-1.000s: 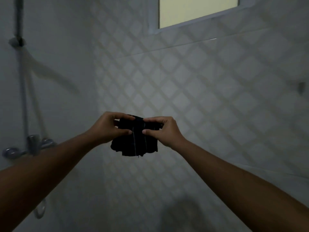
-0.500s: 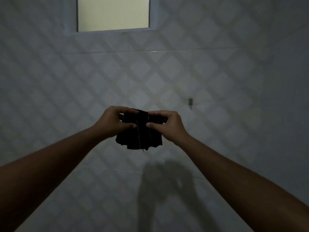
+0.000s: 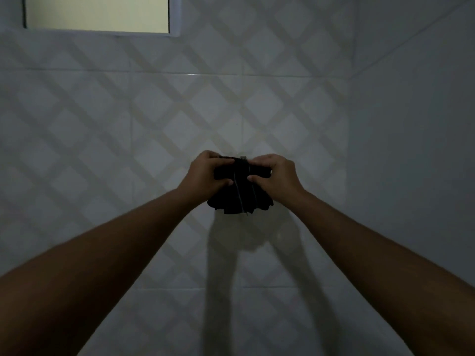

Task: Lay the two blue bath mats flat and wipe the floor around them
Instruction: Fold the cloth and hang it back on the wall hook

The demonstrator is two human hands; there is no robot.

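Note:
A small dark cloth point(image 3: 240, 200) with thin pale stripes hangs bunched in front of the tiled wall at arm's length. My left hand point(image 3: 205, 176) pinches its upper left edge and my right hand point(image 3: 276, 176) pinches its upper right edge. The top of the cloth is held up at a small metal wall hook point(image 3: 243, 157), which is mostly hidden behind it. No blue bath mat and no floor are in view.
A white wall with a diamond tile pattern point(image 3: 128, 124) fills the view. A lit window point(image 3: 97, 14) sits at the top left. A plain side wall point(image 3: 416, 150) meets it in a corner on the right.
The view has swung right, away from the shower pipe and taps. Both hands have carried the cloth forward and up against the wall hook.

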